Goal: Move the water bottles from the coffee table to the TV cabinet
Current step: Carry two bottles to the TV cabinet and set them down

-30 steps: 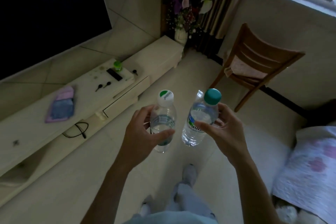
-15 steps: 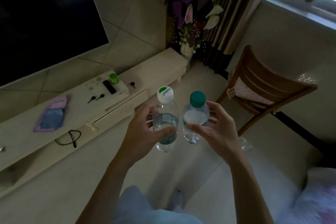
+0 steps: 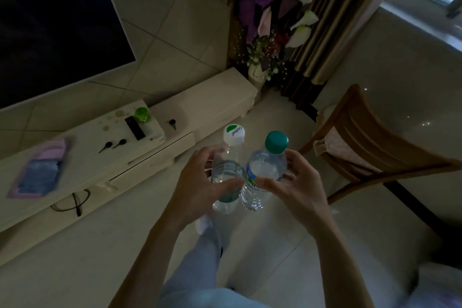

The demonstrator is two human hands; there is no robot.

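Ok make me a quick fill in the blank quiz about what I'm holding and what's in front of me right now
1. The left hand holds the bottle with the ____ cap.
2. The right hand holds the bottle with the ____ cap.
3. Both bottles are held above the ____, not yet on the TV cabinet.
4. The wooden ____ stands to the person's right.

Missing words: white; teal; floor; chair
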